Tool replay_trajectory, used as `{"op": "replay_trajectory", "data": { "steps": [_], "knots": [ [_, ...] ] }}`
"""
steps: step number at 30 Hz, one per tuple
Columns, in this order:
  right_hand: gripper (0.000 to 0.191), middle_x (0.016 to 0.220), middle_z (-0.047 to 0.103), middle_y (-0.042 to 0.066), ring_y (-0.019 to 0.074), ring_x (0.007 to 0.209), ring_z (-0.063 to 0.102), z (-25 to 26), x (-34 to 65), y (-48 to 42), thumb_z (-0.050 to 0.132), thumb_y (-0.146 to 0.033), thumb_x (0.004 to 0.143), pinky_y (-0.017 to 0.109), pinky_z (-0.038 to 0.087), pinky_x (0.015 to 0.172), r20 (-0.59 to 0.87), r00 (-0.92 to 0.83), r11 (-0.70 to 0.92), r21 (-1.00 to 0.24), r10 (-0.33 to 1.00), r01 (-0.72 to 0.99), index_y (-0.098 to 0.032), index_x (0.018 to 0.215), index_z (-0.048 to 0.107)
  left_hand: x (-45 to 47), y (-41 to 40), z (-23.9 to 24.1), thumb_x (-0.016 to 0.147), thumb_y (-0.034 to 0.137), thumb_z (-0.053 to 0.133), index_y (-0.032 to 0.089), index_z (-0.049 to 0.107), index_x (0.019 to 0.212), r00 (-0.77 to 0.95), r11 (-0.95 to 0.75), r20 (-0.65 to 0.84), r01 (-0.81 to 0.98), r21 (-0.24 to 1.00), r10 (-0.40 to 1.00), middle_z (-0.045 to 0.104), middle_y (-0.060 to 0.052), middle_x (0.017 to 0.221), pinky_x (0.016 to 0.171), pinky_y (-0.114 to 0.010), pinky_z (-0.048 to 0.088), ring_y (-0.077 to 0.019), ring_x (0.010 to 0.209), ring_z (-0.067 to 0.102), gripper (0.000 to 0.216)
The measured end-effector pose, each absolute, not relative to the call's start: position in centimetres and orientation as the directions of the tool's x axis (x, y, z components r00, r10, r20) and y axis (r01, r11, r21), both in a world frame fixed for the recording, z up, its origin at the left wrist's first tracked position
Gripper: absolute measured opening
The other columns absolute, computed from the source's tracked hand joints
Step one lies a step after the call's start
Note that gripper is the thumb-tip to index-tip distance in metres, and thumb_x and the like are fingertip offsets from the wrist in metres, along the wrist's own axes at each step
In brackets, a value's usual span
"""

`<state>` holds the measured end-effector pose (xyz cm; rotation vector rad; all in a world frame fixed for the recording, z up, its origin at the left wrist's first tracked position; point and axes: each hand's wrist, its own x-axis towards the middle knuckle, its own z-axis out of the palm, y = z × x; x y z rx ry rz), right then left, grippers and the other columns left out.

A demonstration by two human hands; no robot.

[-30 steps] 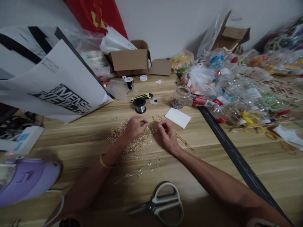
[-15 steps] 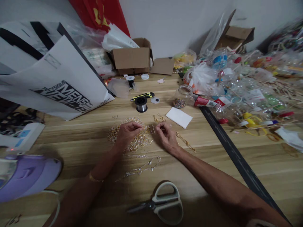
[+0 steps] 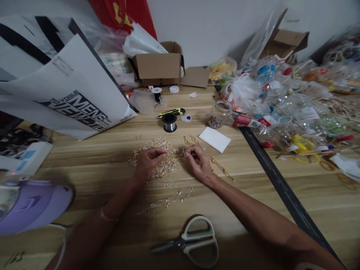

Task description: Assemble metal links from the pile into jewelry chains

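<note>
My left hand [image 3: 148,161] rests on a heap of small gold and silver beaded pins [image 3: 157,155], its fingers pinched together on something too small to make out. My right hand [image 3: 199,161] sits just to the right of the heap, fingers pinched on a thin gold pin [image 3: 183,151] that stands between the two hands. A gold chain [image 3: 218,165] trails from behind the right hand toward the right. A silver beaded chain [image 3: 168,198] lies on the wooden table [image 3: 112,161], nearer to me than the hands.
White-handled scissors [image 3: 191,242] lie near the front edge. Beyond the hands are a wire spool [image 3: 169,122], a yellow utility knife [image 3: 171,112], a bead jar [image 3: 218,114], a white pad [image 3: 215,139] and a cardboard box [image 3: 159,65]. A printed bag [image 3: 64,86] lies left, a purple device [image 3: 30,206] front left, and clutter right.
My left hand has drawn back from the far side of the heap toward me and pinched its fingers. The right hand has stayed in place. The view has shifted slightly.
</note>
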<state>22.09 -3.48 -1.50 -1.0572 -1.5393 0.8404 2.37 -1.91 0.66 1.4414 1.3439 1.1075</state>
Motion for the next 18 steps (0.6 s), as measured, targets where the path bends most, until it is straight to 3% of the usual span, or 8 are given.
{"op": "replay_trajectory", "data": {
  "steps": [18],
  "knots": [
    [0.017, 0.07, 0.049, -0.002, 0.0106, 0.063, 0.045, -1.53, 22.27, -3.1, 0.051, -0.035, 0.087, 0.023, 0.037, 0.058, 0.288, 0.027, 0.284, -0.954, 0.957, 0.098, -0.019, 0.081, 0.051, 1.68, -2.15, 0.03, 0.074, 0.03, 0.066, 0.017, 0.069, 0.072, 0.044, -0.115, 0.107, 0.316, 0.942, 0.993, 0.07, -0.001, 0.074, 0.07, -0.026, 0.049, -0.0157, 0.072, 0.064, 0.013]
  ]
}}
